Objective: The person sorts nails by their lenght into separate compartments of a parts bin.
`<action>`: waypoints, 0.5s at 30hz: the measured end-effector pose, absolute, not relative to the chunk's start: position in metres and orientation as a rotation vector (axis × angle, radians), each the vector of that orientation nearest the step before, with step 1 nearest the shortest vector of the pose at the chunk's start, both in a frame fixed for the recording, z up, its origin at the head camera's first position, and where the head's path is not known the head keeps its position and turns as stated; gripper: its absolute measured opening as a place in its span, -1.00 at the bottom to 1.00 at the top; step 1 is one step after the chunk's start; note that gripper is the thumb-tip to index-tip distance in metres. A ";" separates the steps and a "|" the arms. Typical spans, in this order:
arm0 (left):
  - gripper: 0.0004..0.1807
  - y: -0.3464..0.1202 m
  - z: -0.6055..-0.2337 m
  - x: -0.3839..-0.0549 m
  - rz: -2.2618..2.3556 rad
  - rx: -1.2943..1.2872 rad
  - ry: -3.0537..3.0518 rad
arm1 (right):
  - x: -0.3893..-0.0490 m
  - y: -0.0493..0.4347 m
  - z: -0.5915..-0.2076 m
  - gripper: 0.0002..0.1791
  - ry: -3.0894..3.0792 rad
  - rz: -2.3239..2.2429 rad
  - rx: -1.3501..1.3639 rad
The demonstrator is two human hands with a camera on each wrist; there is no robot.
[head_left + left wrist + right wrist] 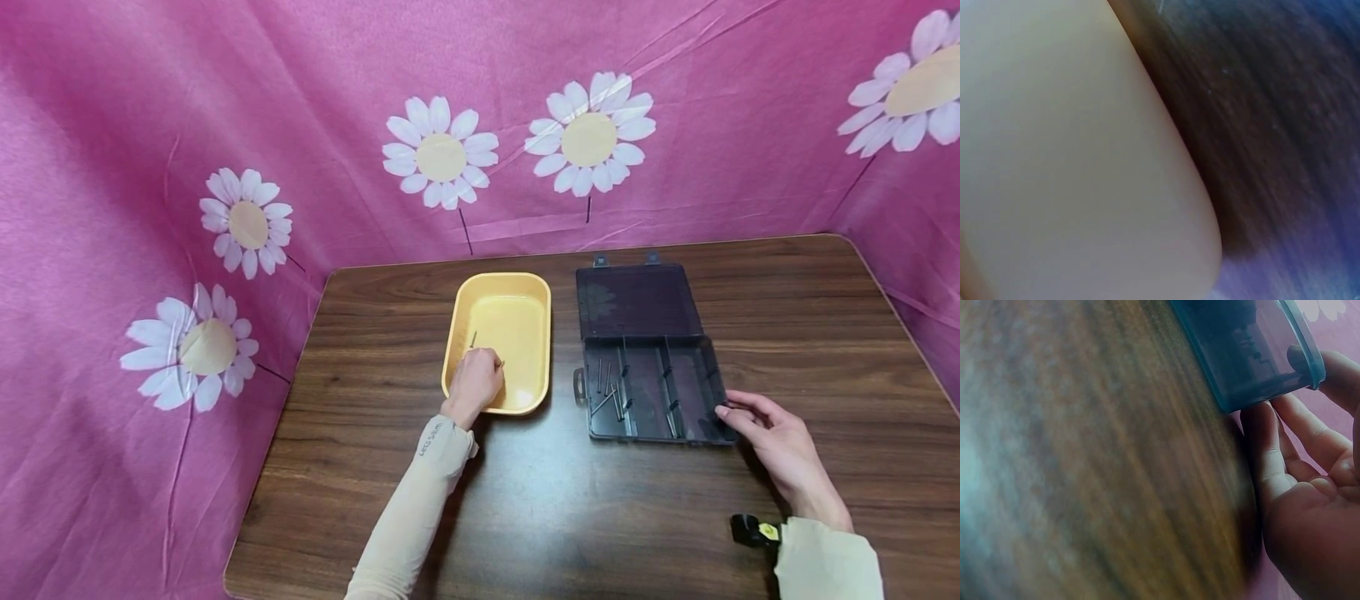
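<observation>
My left hand [476,382] reaches into a yellow tray [543,342] with its fingers curled down; its fingertips are hidden, so whether they hold anything does not show. Just beyond the knuckles lies a thin nail or screw [473,339]. To the right stands a dark, see-through compartment box [645,400], its hinged lid [637,302] laid back. Several thin metal nails or screws [617,402] lie in its left compartment, and more metal shows in the middle one [672,425]. My right hand [780,446] pinches the box's right wall, thumb over the rim and fingers against the outside.
Both containers stand on a brown wood-grain table [525,508]. A pink cloth [330,125] with white flowers hangs behind and beside it. Against the left wrist camera, the tray's pale outer wall [1085,150] fills much of the view. A black strap [746,530] sits at my right wrist.
</observation>
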State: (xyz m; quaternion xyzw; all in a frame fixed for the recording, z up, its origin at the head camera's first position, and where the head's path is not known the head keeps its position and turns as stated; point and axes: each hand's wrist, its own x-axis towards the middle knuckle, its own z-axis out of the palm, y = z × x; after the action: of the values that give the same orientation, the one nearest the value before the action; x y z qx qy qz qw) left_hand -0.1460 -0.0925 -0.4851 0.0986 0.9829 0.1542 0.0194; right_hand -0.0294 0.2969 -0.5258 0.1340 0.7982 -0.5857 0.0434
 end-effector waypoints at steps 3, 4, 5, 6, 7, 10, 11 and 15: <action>-0.75 -0.092 -0.486 -0.147 0.492 0.306 3.042 | -0.029 0.297 -0.525 -0.52 2.446 -1.781 0.412; -0.76 -0.092 -0.486 -0.147 0.497 0.304 3.037 | -0.029 0.297 -0.525 -0.52 2.447 -1.777 0.414; -0.78 -0.092 -0.486 -0.147 0.503 0.300 3.031 | -0.029 0.297 -0.525 -0.52 2.449 -1.773 0.416; -0.79 -0.092 -0.486 -0.147 0.510 0.291 3.023 | -0.029 0.297 -0.525 -0.51 2.449 -1.770 0.417; -0.80 -0.091 -0.486 -0.147 0.516 0.282 3.016 | -0.029 0.297 -0.524 -0.51 2.452 -1.764 0.419; -0.82 -0.091 -0.485 -0.147 0.528 0.259 2.995 | -0.029 0.297 -0.524 -0.50 2.460 -1.751 0.418; -0.82 -0.091 -0.485 -0.146 0.530 0.254 2.991 | -0.029 0.297 -0.524 -0.50 2.463 -1.748 0.416; -0.86 -0.091 -0.485 -0.147 0.542 0.237 2.987 | -0.029 0.297 -0.524 -0.50 2.475 -1.737 0.408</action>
State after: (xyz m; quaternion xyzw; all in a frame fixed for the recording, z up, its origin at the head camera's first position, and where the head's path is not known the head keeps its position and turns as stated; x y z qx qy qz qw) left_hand -0.1466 -0.0913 -0.4848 0.0778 0.9798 0.1777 0.0483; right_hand -0.0289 0.2971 -0.5244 0.1334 0.8105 -0.5686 0.0452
